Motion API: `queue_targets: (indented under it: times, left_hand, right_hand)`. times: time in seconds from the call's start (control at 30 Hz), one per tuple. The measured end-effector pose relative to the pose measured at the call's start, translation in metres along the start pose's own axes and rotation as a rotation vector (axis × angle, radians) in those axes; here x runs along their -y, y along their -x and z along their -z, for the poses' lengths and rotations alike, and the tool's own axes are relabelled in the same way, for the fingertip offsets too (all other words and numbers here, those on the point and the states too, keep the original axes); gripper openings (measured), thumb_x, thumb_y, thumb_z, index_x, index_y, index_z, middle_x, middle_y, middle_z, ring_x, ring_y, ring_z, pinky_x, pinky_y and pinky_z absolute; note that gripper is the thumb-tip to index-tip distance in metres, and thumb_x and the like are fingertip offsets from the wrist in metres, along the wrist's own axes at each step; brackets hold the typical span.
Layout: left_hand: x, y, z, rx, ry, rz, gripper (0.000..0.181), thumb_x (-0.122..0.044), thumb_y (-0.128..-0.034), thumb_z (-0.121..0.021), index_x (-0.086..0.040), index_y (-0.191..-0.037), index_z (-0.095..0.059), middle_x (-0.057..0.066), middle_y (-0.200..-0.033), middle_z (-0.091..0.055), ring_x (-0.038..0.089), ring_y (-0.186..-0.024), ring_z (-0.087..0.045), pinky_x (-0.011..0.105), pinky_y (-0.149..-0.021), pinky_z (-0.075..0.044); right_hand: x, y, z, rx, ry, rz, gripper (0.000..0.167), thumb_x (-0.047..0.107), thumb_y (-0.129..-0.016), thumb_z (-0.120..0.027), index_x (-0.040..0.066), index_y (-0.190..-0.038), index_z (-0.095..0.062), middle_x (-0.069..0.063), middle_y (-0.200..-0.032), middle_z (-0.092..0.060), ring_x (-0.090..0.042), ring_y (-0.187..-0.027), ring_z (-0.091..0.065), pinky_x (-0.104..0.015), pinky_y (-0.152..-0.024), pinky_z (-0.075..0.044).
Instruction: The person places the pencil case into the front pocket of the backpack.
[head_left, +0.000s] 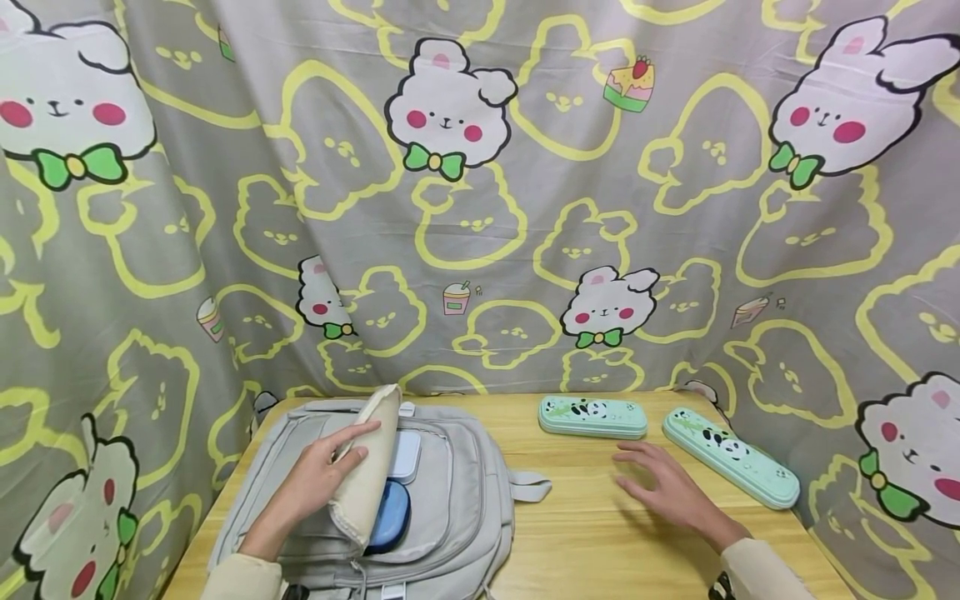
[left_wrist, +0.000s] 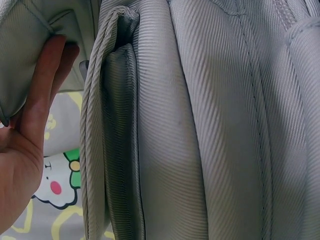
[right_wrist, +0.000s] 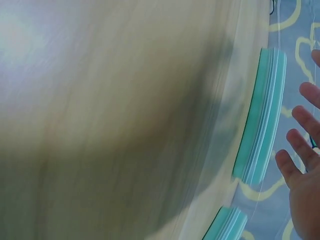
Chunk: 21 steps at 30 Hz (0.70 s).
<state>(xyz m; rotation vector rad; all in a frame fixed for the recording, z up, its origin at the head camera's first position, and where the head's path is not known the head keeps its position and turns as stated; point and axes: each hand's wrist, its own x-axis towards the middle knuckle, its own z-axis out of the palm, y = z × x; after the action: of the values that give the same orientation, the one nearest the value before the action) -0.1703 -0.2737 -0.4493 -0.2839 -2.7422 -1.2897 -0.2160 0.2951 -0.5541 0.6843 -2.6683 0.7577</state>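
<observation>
A grey backpack (head_left: 472, 467) lies on the table at the left. My left hand (head_left: 318, 475) holds its front flap (head_left: 371, 467) raised, thumb and fingers around the flap's edge; in the left wrist view the hand (left_wrist: 25, 145) pinches the grey fabric (left_wrist: 20, 55). Inside the uncovered pocket are a white box-like item (head_left: 406, 457) and a blue rounded case (head_left: 390, 517), partly hidden by the flap. Over the table, my right hand (head_left: 667, 492) hovers with spread fingers, holding nothing, near two mint-green panda cases (head_left: 592, 417); the right wrist view also shows the hand (right_wrist: 305, 185) beside one case (right_wrist: 260, 120).
The second panda case (head_left: 731, 458) lies slanted at the table's right edge. A grey strap loop (head_left: 530, 486) sticks out from the backpack's right side onto the wooden table (head_left: 585, 550). A patterned curtain (head_left: 480, 217) hangs behind and at both sides.
</observation>
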Motion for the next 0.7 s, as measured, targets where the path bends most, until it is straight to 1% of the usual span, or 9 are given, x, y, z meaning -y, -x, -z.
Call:
queue_targets:
  times: [0.2, 0.43, 0.7]
  left_hand:
    - [0.000, 0.000, 0.000, 0.003, -0.003, 0.004, 0.042, -0.017, -0.1110, -0.064, -0.019, -0.153, -0.066, 0.017, -0.162, -0.057, 0.044, -0.156, -0.045, 0.067, -0.120, -0.042]
    - [0.000, 0.000, 0.000, 0.007, 0.002, 0.011, 0.042, -0.017, -0.1114, -0.064, -0.019, -0.153, -0.066, 0.018, -0.164, -0.055, 0.045, -0.156, -0.043, 0.068, -0.121, -0.041]
    - [0.000, -0.001, 0.000, 0.006, 0.000, 0.009, 0.042, -0.017, -0.1113, -0.064, -0.019, -0.153, -0.066, 0.018, -0.163, -0.055, 0.045, -0.156, -0.044, 0.068, -0.120, -0.041]
  right_hand:
    - [-0.008, 0.007, 0.005, -0.017, 0.014, -0.017, 0.035, 0.023, -0.098, -0.082, 0.010, -0.131, -0.077, -0.015, -0.147, -0.068, -0.045, -0.136, -0.060, -0.073, -0.108, -0.045]
    - [-0.017, 0.013, 0.011, -0.057, 0.048, 0.001, 0.034, 0.021, -0.096, -0.084, 0.008, -0.128, -0.078, -0.016, -0.143, -0.069, -0.045, -0.132, -0.063, -0.072, -0.105, -0.046]
    - [-0.030, 0.018, 0.019, -0.077, 0.056, -0.032, 0.036, 0.021, -0.095, -0.085, 0.006, -0.127, -0.078, -0.020, -0.142, -0.069, -0.050, -0.132, -0.060, -0.075, -0.104, -0.045]
